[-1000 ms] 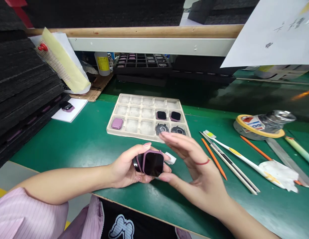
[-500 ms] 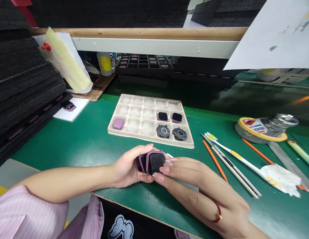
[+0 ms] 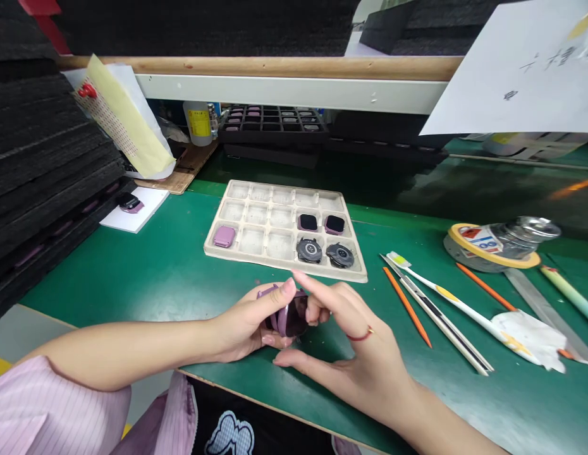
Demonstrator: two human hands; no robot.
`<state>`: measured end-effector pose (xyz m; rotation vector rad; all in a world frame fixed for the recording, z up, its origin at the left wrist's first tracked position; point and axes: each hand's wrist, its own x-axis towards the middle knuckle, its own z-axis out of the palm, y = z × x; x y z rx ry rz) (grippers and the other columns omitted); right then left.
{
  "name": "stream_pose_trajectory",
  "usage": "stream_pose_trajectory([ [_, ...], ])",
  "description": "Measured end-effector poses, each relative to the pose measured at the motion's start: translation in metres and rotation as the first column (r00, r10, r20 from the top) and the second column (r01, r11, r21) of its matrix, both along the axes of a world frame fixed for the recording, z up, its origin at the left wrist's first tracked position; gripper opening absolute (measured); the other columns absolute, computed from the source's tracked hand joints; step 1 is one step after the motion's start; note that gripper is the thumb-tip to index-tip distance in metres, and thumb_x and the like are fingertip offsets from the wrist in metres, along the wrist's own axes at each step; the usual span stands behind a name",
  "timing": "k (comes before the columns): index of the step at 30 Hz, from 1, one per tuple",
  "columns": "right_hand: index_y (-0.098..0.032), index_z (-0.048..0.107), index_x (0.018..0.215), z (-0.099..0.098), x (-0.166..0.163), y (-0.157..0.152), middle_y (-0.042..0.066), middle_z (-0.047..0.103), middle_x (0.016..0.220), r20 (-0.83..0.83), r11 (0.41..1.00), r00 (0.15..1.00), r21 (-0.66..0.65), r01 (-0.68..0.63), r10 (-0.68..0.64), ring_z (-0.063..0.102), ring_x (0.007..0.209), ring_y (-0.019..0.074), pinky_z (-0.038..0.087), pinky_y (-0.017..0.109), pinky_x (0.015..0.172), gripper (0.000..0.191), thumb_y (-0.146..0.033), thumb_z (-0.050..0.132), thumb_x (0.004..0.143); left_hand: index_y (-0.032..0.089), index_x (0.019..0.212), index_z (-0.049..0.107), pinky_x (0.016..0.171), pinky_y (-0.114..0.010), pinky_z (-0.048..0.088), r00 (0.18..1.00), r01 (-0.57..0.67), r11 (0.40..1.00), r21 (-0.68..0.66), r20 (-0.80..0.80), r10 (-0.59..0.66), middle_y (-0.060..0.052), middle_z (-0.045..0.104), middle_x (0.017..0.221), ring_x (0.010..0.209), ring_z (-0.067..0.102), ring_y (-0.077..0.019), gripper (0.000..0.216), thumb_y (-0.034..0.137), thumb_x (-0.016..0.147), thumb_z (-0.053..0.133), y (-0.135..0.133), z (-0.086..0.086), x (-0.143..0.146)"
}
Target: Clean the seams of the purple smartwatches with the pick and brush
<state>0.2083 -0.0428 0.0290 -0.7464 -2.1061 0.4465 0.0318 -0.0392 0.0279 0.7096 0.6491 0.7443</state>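
Observation:
My left hand (image 3: 244,325) is shut on a small stack of pink smartwatch cases (image 3: 287,319), seen edge-on with a dark glass face partly hidden by my fingers. My right hand (image 3: 358,357) sits just beside it, fingers spread, its curled middle fingers against the stack. Behind them stands a beige pulp tray (image 3: 256,241) holding a pink watch case (image 3: 224,236), several dark-faced cases (image 3: 308,222) and round metal watch parts (image 3: 309,250).
A green mat holds a utility knife (image 3: 441,319), an orange stick (image 3: 406,306), a tape roll (image 3: 488,246) and a steel ruler (image 3: 543,313). Black foam sheets (image 3: 47,158) stack at left beside a white card (image 3: 133,212) bearing a watch.
My right hand has lifted off the front of the cases and its fingers now spread up and to the left. The stack has turned edge-on in my left hand.

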Motion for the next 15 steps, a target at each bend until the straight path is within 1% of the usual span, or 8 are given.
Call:
stream_pose_trajectory([
  [1, -0.029, 0.048, 0.144, -0.0016, -0.0009, -0.0003, 0.000, 0.061, 0.083, 0.001, 0.999, 1.000, -0.043, -0.008, 0.008, 0.061, 0.073, 0.0167, 0.056, 0.032, 0.066, 0.066, -0.034, 0.078, 0.085, 0.013, 0.078, 0.059, 0.038, -0.020, 0.016, 1.000, -0.003, 1.000, 0.017, -0.030, 0.003, 0.002, 0.051, 0.069, 0.043, 0.029, -0.0022, 0.059, 0.070, 0.075, 0.072, -0.0004, -0.0005, 0.0001],
  [4, -0.030, 0.054, 0.133, -0.0040, -0.0022, -0.0004, -0.001, 0.060, 0.083, -0.009, 0.993, 0.999, -0.113, -0.036, 0.035, 0.061, 0.072, 0.0157, 0.056, 0.029, 0.064, 0.054, -0.027, 0.078, 0.085, 0.014, 0.081, 0.060, 0.037, -0.020, 0.014, 0.994, 0.004, 0.998, 0.068, -0.111, 0.004, 0.003, 0.050, 0.069, 0.043, 0.026, -0.0025, 0.059, 0.073, 0.076, 0.070, -0.0019, -0.0029, -0.0014],
  [7, -0.029, 0.054, 0.133, -0.0038, -0.0022, -0.0003, -0.001, 0.061, 0.082, -0.007, 0.989, 0.999, -0.143, -0.038, 0.037, 0.061, 0.070, 0.0156, 0.057, 0.030, 0.064, 0.055, -0.025, 0.078, 0.084, 0.015, 0.082, 0.061, 0.038, -0.019, 0.018, 0.987, 0.020, 0.993, 0.120, -0.161, 0.000, 0.004, 0.047, 0.067, 0.046, 0.030, -0.0040, 0.059, 0.073, 0.075, 0.071, -0.0033, -0.0036, -0.0029],
  [9, -0.029, 0.053, 0.136, -0.0037, -0.0022, -0.0002, 0.000, 0.062, 0.085, -0.006, 0.990, 0.999, -0.135, -0.050, 0.050, 0.061, 0.070, 0.0155, 0.058, 0.030, 0.064, 0.056, -0.025, 0.077, 0.085, 0.015, 0.083, 0.061, 0.040, -0.018, 0.021, 0.986, 0.010, 0.992, 0.126, -0.168, 0.012, 0.004, 0.048, 0.068, 0.049, 0.033, -0.0045, 0.058, 0.070, 0.072, 0.075, -0.0041, -0.0031, -0.0026],
  [11, -0.029, 0.055, 0.134, -0.0035, -0.0019, -0.0001, 0.000, 0.061, 0.087, -0.019, 0.991, 0.998, -0.118, -0.061, 0.059, 0.061, 0.072, 0.0152, 0.058, 0.029, 0.064, 0.054, -0.023, 0.076, 0.085, 0.015, 0.084, 0.060, 0.040, -0.018, 0.020, 0.988, -0.009, 0.993, 0.119, -0.152, 0.027, 0.004, 0.049, 0.069, 0.049, 0.032, -0.0044, 0.058, 0.068, 0.070, 0.078, -0.0042, -0.0029, -0.0016],
  [13, -0.027, 0.057, 0.131, -0.0021, -0.0010, 0.0003, 0.000, 0.061, 0.084, -0.053, 0.994, 0.997, -0.085, -0.064, 0.059, 0.062, 0.072, 0.0150, 0.058, 0.028, 0.065, 0.052, -0.019, 0.076, 0.084, 0.015, 0.084, 0.061, 0.038, -0.018, 0.018, 0.994, -0.003, 0.995, 0.099, -0.107, 0.013, 0.005, 0.047, 0.064, 0.047, 0.029, -0.0039, 0.058, 0.070, 0.072, 0.076, -0.0034, -0.0036, -0.0007],
  [15, -0.026, 0.056, 0.132, 0.0006, 0.0008, 0.0008, 0.000, 0.063, 0.083, -0.069, 0.998, 0.996, -0.042, -0.052, 0.049, 0.064, 0.073, 0.0155, 0.059, 0.029, 0.067, 0.054, -0.018, 0.076, 0.083, 0.013, 0.083, 0.064, 0.038, -0.019, 0.015, 0.998, 0.026, 0.998, 0.049, -0.051, -0.024, 0.006, 0.044, 0.057, 0.042, 0.025, -0.0033, 0.059, 0.072, 0.077, 0.069, -0.0015, -0.0050, -0.0011],
])
